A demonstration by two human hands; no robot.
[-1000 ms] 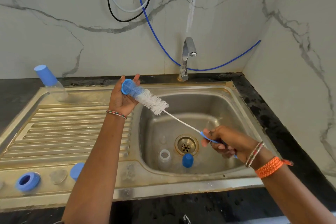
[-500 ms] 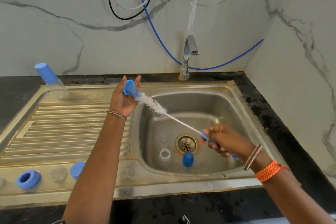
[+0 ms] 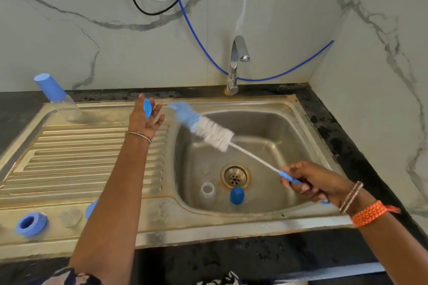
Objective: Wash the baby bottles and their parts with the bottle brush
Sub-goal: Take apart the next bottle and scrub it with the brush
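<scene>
My left hand (image 3: 144, 120) holds a small blue bottle ring (image 3: 147, 108) between thumb and fingertips above the drainboard's inner edge. My right hand (image 3: 317, 183) grips the blue handle of the bottle brush (image 3: 208, 129); its blue-and-white bristle head hangs over the sink basin, just right of the ring and apart from it. In the basin lie a clear bottle (image 3: 207, 192) and a blue cap (image 3: 237, 195) near the drain. A capped bottle (image 3: 58, 98) stands at the drainboard's back left. A blue ring (image 3: 31, 224), a clear nipple (image 3: 70, 217) and another blue part (image 3: 90, 208) sit at the front left.
The steel sink (image 3: 301, 132) has a ribbed drainboard (image 3: 69, 157) on the left and a tap (image 3: 236, 62) behind the basin, with no water running. Marble walls close the back and right. Blue, black and white hoses (image 3: 196, 30) hang on the back wall.
The brush head has come out of the blue ring and moved right, away from my left hand. The ring has turned edge-on in my left fingers.
</scene>
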